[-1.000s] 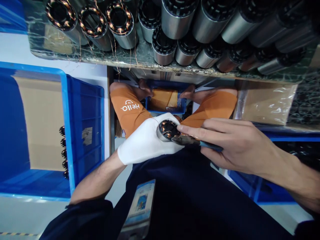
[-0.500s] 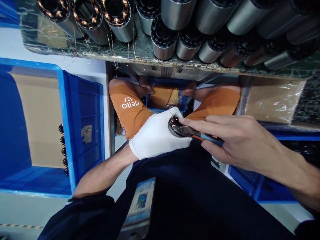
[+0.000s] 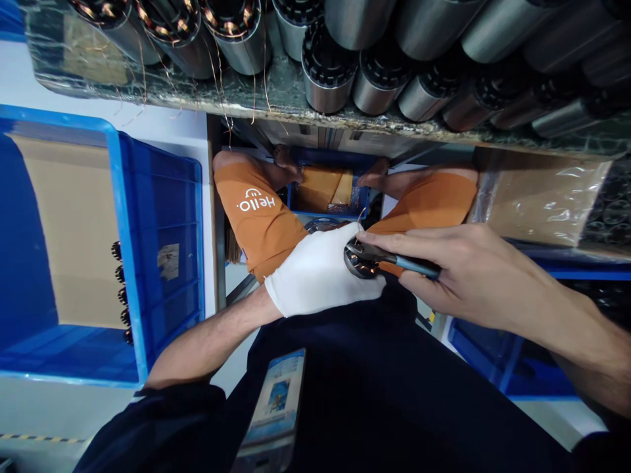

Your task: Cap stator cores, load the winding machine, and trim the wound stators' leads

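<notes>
My left hand, in a white glove, is wrapped round a motor stator with copper windings in its round black end. That end is turned to the right, towards my other hand. My bare right hand grips a pair of pliers with blue-grey handles. The dark jaws lie over the stator's end, by its upper rim. A loose copper wire sticks up beside my right fingertips. Whether the jaws pinch the wire cannot be made out.
Across the workbench stand several metal stators, some with trailing copper wires. A blue crate with cardboard and wound stators is at left. A plastic-covered box is at right. A phone lies against my dark clothing.
The stator and my gloved hand have shifted slightly right, with the stator's end turned more into view. The pliers' jaws have moved to its upper rim, and a wire now stands up there.
</notes>
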Motion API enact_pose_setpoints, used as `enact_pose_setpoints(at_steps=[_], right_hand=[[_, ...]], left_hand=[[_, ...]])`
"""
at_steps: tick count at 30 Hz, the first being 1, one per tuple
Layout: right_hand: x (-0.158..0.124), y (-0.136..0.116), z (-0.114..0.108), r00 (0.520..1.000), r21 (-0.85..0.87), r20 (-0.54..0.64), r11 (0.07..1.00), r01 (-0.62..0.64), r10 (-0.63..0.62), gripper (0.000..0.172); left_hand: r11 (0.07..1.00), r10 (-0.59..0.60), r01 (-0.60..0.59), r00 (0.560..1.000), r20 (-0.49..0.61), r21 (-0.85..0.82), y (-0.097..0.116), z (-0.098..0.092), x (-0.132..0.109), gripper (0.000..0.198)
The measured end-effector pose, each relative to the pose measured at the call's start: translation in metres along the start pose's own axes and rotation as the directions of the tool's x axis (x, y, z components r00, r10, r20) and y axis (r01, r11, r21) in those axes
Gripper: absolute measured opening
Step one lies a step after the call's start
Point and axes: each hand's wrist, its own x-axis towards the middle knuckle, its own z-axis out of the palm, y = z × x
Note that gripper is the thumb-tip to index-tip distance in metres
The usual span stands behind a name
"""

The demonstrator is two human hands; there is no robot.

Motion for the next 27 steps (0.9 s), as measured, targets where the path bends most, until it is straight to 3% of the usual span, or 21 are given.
enact_pose_setpoints(at_steps=[2, 5, 7, 9, 11, 13, 15, 17, 18, 21, 24, 25, 26, 27], right_hand=[[0.002, 0.006, 0.000, 0.998, 0.096, 0.046, 0.994, -0.043, 0.039, 0.063], [0.007, 0.009, 0.011, 0.995, 0.227, 0.024, 0.969, -0.100, 0.097, 0.062], [0.010, 0.007, 0.024, 0.993, 0.304, -0.079, 0.951, -0.057, 0.084, 0.073], [0.011, 0.005, 0.037, 0.983, 0.377, -0.162, 0.926, -0.019, 0.086, 0.071], [0.011, 0.008, 0.046, 0.980, 0.490, -0.145, 0.870, -0.049, 0.137, 0.058], [0.011, 0.014, 0.050, 0.981, 0.646, -0.025, 0.752, -0.132, 0.193, 0.053], [0.011, 0.020, 0.053, 0.971, 0.779, 0.148, 0.583, -0.231, 0.187, 0.053], [0.013, 0.021, 0.060, 0.951, 0.839, 0.284, 0.447, -0.310, 0.127, 0.053], [0.014, 0.020, 0.065, 0.941, 0.851, 0.326, 0.406, -0.334, 0.092, 0.053], [0.015, 0.013, 0.083, 0.939, 0.881, 0.341, 0.331, -0.337, 0.050, 0.055], [0.010, 0.018, 0.095, 0.940, 0.863, 0.315, 0.373, -0.341, 0.131, 0.056], [0.009, 0.023, 0.097, 0.938, 0.832, 0.302, 0.433, -0.347, 0.171, 0.052], [0.008, 0.028, 0.099, 0.936, 0.794, 0.283, 0.497, -0.350, 0.208, 0.048], [0.007, 0.033, 0.102, 0.934, 0.754, 0.263, 0.552, -0.356, 0.243, 0.045]], left_hand=[[0.949, -0.053, 0.087, 0.991, 0.121, -0.302, -0.005, -0.002, 0.001, 0.030], [0.630, -0.064, 0.280, 0.948, 0.311, -0.725, -0.013, 0.004, 0.002, 0.031], [0.419, -0.055, 0.326, 0.941, 0.334, -0.848, -0.018, 0.013, 0.000, 0.031], [0.332, -0.040, 0.301, 0.951, 0.306, -0.894, -0.024, 0.021, -0.004, 0.039], [0.406, -0.022, 0.206, 0.976, 0.215, -0.891, -0.032, 0.023, -0.012, 0.055], [0.657, 0.040, -0.038, 0.999, -0.015, -0.753, -0.040, 0.018, -0.023, 0.082], [0.889, 0.253, -0.320, 0.939, -0.232, -0.326, -0.045, 0.009, -0.033, 0.103], [0.877, 0.481, -0.471, 0.847, -0.226, 0.101, -0.046, 0.002, -0.043, 0.093], [0.841, 0.534, -0.498, 0.824, -0.189, 0.210, -0.046, -0.001, -0.048, 0.083], [0.849, 0.519, -0.474, 0.832, -0.195, 0.235, -0.047, -0.013, -0.066, 0.069], [0.923, 0.384, -0.340, 0.838, -0.389, 0.179, -0.056, -0.044, -0.101, 0.073], [0.946, 0.322, -0.261, 0.812, -0.486, 0.191, -0.060, -0.060, -0.117, 0.070], [0.966, 0.246, -0.145, 0.760, -0.602, 0.212, -0.066, -0.078, -0.133, 0.066], [0.974, 0.174, -0.012, 0.678, -0.714, 0.225, -0.073, -0.098, -0.149, 0.062]])
